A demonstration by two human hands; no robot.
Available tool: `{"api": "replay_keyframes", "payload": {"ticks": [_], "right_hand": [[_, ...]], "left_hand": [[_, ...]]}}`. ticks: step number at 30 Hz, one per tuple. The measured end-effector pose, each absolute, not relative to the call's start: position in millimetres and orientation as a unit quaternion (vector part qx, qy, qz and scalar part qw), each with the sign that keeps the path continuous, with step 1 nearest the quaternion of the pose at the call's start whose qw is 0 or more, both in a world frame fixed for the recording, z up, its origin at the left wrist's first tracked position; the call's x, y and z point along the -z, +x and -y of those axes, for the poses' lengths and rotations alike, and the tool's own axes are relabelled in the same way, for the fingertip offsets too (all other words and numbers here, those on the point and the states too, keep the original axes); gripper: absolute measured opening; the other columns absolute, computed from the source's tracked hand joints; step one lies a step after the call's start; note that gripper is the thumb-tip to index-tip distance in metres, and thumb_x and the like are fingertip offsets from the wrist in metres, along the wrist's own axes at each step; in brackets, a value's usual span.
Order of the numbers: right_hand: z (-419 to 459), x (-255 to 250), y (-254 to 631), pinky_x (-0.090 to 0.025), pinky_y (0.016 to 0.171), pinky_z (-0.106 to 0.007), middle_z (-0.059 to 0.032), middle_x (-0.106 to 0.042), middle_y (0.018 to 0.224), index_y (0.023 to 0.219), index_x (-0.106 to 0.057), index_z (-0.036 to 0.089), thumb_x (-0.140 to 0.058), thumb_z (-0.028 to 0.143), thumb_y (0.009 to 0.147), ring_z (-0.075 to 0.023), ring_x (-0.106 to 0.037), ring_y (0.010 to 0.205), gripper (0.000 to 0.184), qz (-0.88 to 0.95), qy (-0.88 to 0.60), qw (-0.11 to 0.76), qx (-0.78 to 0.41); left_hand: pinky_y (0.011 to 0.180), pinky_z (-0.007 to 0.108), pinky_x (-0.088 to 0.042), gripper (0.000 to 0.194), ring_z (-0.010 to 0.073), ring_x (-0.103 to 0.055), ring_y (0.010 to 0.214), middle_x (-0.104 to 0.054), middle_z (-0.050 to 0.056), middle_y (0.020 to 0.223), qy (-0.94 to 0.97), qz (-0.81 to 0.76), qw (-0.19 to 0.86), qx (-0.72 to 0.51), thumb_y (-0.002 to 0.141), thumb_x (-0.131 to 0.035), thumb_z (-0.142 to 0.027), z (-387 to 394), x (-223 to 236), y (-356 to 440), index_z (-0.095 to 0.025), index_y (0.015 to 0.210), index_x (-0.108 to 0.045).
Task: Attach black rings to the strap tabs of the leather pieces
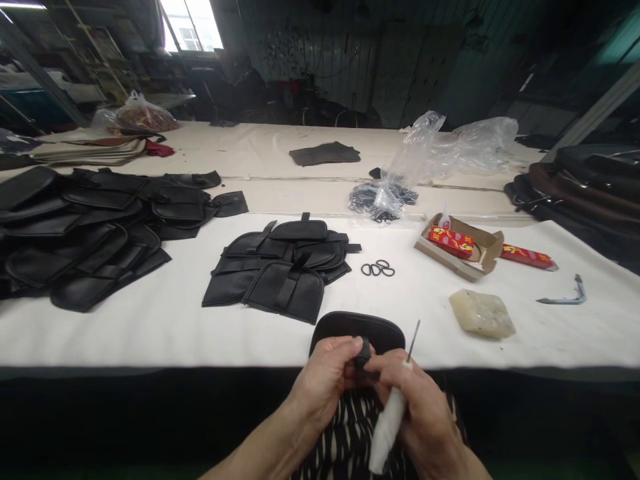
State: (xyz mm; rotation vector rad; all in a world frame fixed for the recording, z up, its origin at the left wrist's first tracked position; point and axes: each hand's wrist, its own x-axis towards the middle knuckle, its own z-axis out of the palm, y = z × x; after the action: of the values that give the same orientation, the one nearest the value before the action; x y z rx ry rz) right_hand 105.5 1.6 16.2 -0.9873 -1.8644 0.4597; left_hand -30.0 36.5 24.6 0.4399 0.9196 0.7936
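At the table's front edge lies a black leather piece (357, 327) with a rounded end. My left hand (327, 373) is closed on its short black strap (364, 350), thumb on top. My right hand (417, 400) has its fingertips at the same strap. It also grips an awl (389, 427) with a white wrapped handle, the thin metal point upward. Whether a ring sits in the strap is hidden by the fingers. Several black D-rings (379, 268) rest on the white cloth beyond my hands. Left of them is a small pile of black leather pieces (285, 293) with straps.
A large heap of black leather pieces (90, 227) covers the left side. To the right are a cardboard box (450, 263) with red packets, a yellowish wax-like block (483, 313) and a bent metal tool (567, 298). A clear plastic bag (425, 150) lies farther back.
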Motion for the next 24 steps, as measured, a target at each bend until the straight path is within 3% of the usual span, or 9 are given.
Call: {"api": "replay_keyframes", "payload": {"ticks": [4, 8, 15, 19, 24], "right_hand": [[3.4, -11.4, 103.3, -0.050, 0.064, -0.020, 0.0003, -0.062, 0.084, 0.089, -0.051, 0.024, -0.053, 0.014, 0.087, -0.0128, -0.062, 0.074, 0.011, 0.655, -0.511, 0.487, -0.268], [3.9, -14.6, 101.0, -0.049, 0.059, -0.019, 0.0024, -0.061, 0.077, 0.092, -0.055, 0.024, -0.056, 0.015, 0.085, -0.0105, -0.060, 0.064, 0.011, 0.637, -0.548, 0.494, -0.223], [2.1, -10.7, 101.8, -0.050, 0.068, -0.026, -0.0027, -0.059, 0.079, 0.090, -0.053, 0.020, -0.052, 0.006, 0.084, -0.0150, -0.059, 0.074, 0.015, 0.737, -0.465, 0.459, -0.170], [2.3, -15.3, 102.3, -0.050, 0.060, -0.027, -0.0042, -0.058, 0.070, 0.086, -0.055, 0.016, -0.045, 0.004, 0.086, -0.0156, -0.056, 0.066, 0.017, 0.786, -0.441, 0.416, -0.122], [-0.7, -24.0, 104.0, -0.051, 0.059, -0.029, -0.0073, -0.061, 0.071, 0.094, -0.057, 0.013, -0.045, 0.002, 0.085, -0.0184, -0.058, 0.068, 0.019, 0.815, -0.411, 0.405, -0.044]], "left_hand": [[0.056, 0.022, -0.044, 0.024, 0.0100, -0.050, 0.055, -0.054, 0.000, 0.059, 0.255, -0.449, 0.756, -0.403, 0.077, -0.061, -0.032, -31.1, -22.8, -21.9, -0.012, 0.062, -0.059], [0.060, 0.025, -0.046, 0.024, 0.0118, -0.053, 0.056, -0.055, 0.000, 0.059, 0.271, -0.441, 0.757, -0.399, 0.077, -0.060, -0.031, -29.2, -19.8, -18.2, -0.013, 0.061, -0.057], [0.056, 0.022, -0.047, 0.017, 0.0116, -0.055, 0.055, -0.062, 0.004, 0.059, 0.162, -0.421, 0.803, -0.388, 0.072, -0.065, -0.025, -40.0, -15.8, -28.9, -0.009, 0.069, -0.069], [0.052, 0.019, -0.044, 0.019, 0.0097, -0.052, 0.051, -0.062, 0.004, 0.057, 0.191, -0.426, 0.800, -0.378, 0.072, -0.066, -0.027, -38.5, -17.2, -30.0, -0.009, 0.068, -0.070], [0.058, 0.022, -0.044, 0.025, 0.0127, -0.054, 0.059, -0.062, 0.004, 0.062, 0.265, -0.445, 0.773, -0.366, 0.073, -0.065, -0.034, -33.8, -21.5, -27.4, -0.010, 0.069, -0.068]]}}
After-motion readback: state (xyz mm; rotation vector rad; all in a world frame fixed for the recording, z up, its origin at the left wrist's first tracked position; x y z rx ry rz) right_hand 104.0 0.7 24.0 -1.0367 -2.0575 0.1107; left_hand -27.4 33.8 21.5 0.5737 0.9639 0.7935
